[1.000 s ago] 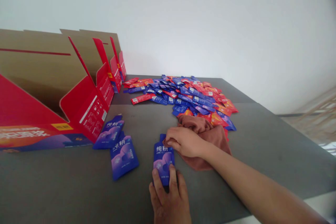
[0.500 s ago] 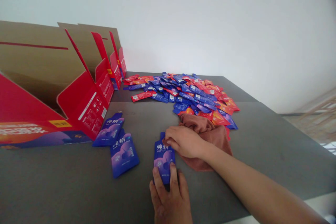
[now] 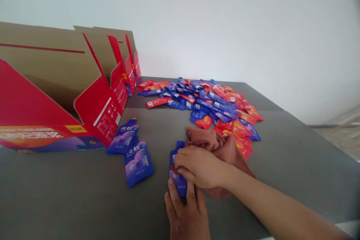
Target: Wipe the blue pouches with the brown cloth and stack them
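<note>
Sliding back along the blue pouch (image 3: 177,172), the right hand (image 3: 200,165) is now covering its middle, fingers curled down, pressing a brown cloth (image 3: 222,146) onto it. Left hand (image 3: 185,213) is pinning the near end with flat, spread fingers. Glossy and flat, the pouch is lying on the grey table (image 3: 281,157), long axis pointing away from the person. Two more blue pouches (image 3: 132,150) are lying beside three open cardboard display boxes (image 3: 70,93); a heap of red and blue sachets (image 3: 208,101) is spreading beyond.

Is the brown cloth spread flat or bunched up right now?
Bunched up. The brown cloth lies in rumpled folds under the right hand, beside the blue pouch.
</note>
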A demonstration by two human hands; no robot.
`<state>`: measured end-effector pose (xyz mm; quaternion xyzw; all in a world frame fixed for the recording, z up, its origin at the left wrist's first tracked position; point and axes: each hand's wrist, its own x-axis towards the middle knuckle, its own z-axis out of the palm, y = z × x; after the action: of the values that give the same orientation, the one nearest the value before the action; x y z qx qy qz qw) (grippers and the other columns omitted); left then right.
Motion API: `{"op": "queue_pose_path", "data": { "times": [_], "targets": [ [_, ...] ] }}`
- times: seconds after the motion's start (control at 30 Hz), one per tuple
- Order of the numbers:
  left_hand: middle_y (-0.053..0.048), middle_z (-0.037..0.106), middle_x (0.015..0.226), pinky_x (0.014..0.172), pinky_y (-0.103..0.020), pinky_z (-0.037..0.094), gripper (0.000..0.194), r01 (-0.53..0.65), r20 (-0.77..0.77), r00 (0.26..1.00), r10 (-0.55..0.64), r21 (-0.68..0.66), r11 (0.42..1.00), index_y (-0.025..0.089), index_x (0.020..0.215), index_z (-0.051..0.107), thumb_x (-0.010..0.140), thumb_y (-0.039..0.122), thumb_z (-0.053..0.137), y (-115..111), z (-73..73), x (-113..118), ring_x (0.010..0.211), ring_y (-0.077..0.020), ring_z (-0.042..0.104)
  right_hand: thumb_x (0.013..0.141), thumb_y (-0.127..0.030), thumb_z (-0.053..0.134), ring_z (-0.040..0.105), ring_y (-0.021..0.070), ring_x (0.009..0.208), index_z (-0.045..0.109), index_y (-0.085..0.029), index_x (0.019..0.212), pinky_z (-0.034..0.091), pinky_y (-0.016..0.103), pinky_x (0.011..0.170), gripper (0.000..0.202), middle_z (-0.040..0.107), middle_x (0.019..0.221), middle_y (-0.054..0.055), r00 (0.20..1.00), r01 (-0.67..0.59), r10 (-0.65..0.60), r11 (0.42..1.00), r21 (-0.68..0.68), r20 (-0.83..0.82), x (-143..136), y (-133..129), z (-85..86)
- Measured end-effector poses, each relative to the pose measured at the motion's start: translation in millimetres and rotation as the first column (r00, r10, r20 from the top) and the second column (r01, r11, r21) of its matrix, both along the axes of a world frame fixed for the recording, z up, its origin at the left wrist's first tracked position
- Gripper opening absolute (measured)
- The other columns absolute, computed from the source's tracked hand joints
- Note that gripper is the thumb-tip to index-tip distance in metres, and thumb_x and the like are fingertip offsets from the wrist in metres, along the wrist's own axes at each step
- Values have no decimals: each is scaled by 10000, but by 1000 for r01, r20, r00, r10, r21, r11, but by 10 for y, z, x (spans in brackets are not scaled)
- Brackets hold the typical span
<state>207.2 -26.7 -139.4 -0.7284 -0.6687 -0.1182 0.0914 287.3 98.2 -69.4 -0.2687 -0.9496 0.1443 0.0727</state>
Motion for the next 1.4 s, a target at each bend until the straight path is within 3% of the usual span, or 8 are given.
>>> {"op": "queue_pose_path", "data": {
  "times": [0.13, 0.23, 0.5, 0.8, 1.0, 1.13, 1.3, 1.4],
  "targets": [
    [-12, 592, 1271, 875, -594, 514, 363, -3, -24, 1000, 3, 21, 1000, 289, 1080, 676, 738, 169, 675, 7, -6, -5, 1192, -471, 439, 885, -175, 488, 550, 156, 826, 550, -185, 879, 371, 271, 740, 63, 597, 871, 23, 982, 190, -189, 982, 17, -24, 133, 253, -102],
    [-14, 583, 1283, 884, -595, 509, 392, 5, -35, 999, -4, 19, 1000, 283, 1082, 675, 727, 116, 664, 6, -17, -7, 1198, -468, 433, 897, -164, 471, 553, 155, 829, 556, -181, 875, 373, 271, 751, 89, 601, 870, 30, 972, 232, -231, 973, 13, -52, 199, 303, -102],
    [-13, 625, 1218, 874, -597, 514, 356, -12, 17, 1000, 12, 42, 999, 301, 1091, 668, 738, 270, 692, 5, -54, 20, 1171, -452, 470, 880, -194, 496, 542, 173, 869, 588, -192, 938, 368, 292, 782, 109, 612, 908, 33, 999, -43, 43, 999, -1, -28, 20, -44, 4],
    [-20, 599, 1264, 860, -588, 526, 367, 6, -20, 1000, -6, 24, 1000, 282, 1077, 678, 713, 250, 721, 13, 7, -7, 1179, -469, 453, 882, -165, 493, 567, 154, 819, 571, -183, 859, 382, 264, 739, 83, 615, 855, 23, 974, 215, -215, 977, 0, -67, 180, 344, -141],
    [-27, 611, 1234, 866, -561, 529, 347, -13, -21, 1000, 14, 69, 998, 291, 1060, 684, 716, 263, 716, 15, -40, 8, 1156, -439, 491, 879, -152, 484, 564, 148, 861, 579, -184, 919, 386, 270, 783, 108, 625, 907, 25, 976, 106, -106, 994, -14, -189, 94, 89, -89],
    [-54, 616, 1191, 898, -576, 500, 378, 10, -17, 1000, -10, 34, 999, 294, 1112, 659, 738, 240, 670, -1, -84, -2, 1163, -427, 490, 865, -189, 509, 565, 157, 874, 593, -198, 929, 385, 278, 791, 106, 627, 901, 16, 992, -6, -1, 999, -48, -126, -37, -80, -61],
    [-33, 559, 1295, 883, -589, 498, 446, 9, -119, 993, -5, 36, 999, 294, 1102, 664, 722, 71, 597, -2, -105, -17, 1190, -453, 451, 875, -177, 489, 571, 163, 850, 591, -189, 900, 384, 271, 751, 105, 622, 891, 28, 985, 162, -164, 986, -44, -61, 27, 112, -86],
    [-28, 563, 1297, 883, -581, 497, 420, 4, -91, 996, -1, 27, 1000, 288, 1087, 672, 728, 82, 602, 5, -97, -17, 1193, -447, 449, 862, -139, 491, 574, 151, 821, 576, -180, 868, 384, 256, 727, 94, 623, 876, 26, 969, 238, -241, 970, -48, -54, 134, 256, -95]
  ]
}}
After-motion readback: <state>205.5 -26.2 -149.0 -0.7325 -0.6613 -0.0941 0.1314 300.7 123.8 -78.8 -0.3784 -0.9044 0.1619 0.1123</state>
